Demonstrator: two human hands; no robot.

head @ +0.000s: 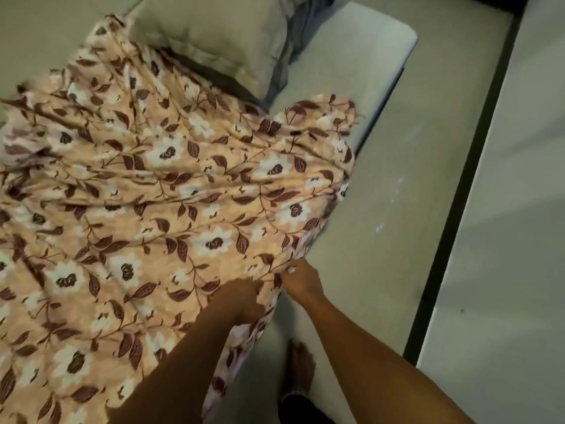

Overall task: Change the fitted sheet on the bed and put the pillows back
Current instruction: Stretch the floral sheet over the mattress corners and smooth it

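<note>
The step in hand looked like laying the fresh sheet over the bed: the floral sheet (171, 185) lay rumpled across the left and centre of the frame, covering most of the mattress (360, 71) but leaving its upper right corner and right-hand edge bare. Both hands met at the sheet's near edge, low and centre. The left hand (244, 298) had its fingers curled into a bunch of the cloth, and the right hand (301, 281), just beside it, pinched the hem between thumb and fingers, so neither was spread wide. Whether that hem was elasticated could not be told, since the fabric was soft with motion blur, though it was probably the corner or side seam being gathered. One pale pillow (214, 38) sat at the upper centre of the frame, on the mattress with the sheet's far end bunched against it, beside a fold of grey cloth (301, 29). The next move would call for drawing the edge rightward to the bare side, hooking it under the mattress, and lifting the pillow clear so the far end could be tucked. A bare foot (301, 365) stood on the floor (504, 240) at lower centre, left of a dark strip (467, 185).
</note>
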